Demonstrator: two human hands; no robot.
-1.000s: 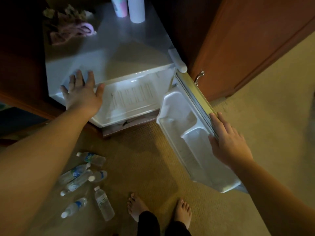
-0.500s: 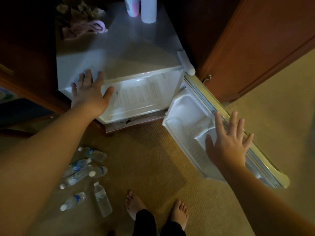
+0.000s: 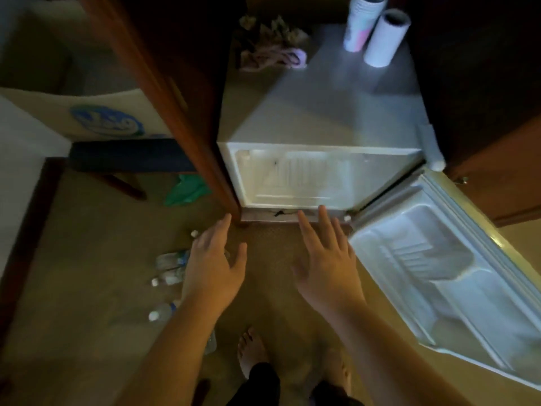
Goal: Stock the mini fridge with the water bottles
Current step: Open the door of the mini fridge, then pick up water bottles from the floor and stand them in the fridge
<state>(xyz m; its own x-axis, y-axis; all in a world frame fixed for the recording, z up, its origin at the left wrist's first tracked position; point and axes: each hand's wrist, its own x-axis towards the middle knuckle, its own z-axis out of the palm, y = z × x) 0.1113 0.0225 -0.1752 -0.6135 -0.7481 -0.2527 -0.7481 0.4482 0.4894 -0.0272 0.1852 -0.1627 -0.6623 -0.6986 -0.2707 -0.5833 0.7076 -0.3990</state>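
Note:
The white mini fridge [image 3: 319,118] stands in a wooden cabinet with its door [image 3: 448,276] swung wide open to the right; its lit inside holds nothing I can see. Several clear water bottles [image 3: 171,259] lie on the carpet at the lower left, partly hidden by my left arm. My left hand [image 3: 215,265] hovers above the bottles, fingers spread, holding nothing. My right hand [image 3: 328,259] hangs in front of the fridge's bottom edge, also open and holding nothing.
Two paper rolls [image 3: 380,36] and a heap of cloth [image 3: 272,51] sit on the fridge top. A wooden cabinet door [image 3: 164,92] stands open at the left, with a chair [image 3: 117,136] and green cloth [image 3: 187,190] beyond. My bare feet [image 3: 253,353] are on the carpet.
My left hand left the fridge's top edge and dropped over the bottles. My right hand let go of the door and moved left. The view swung left and the door stands fully open.

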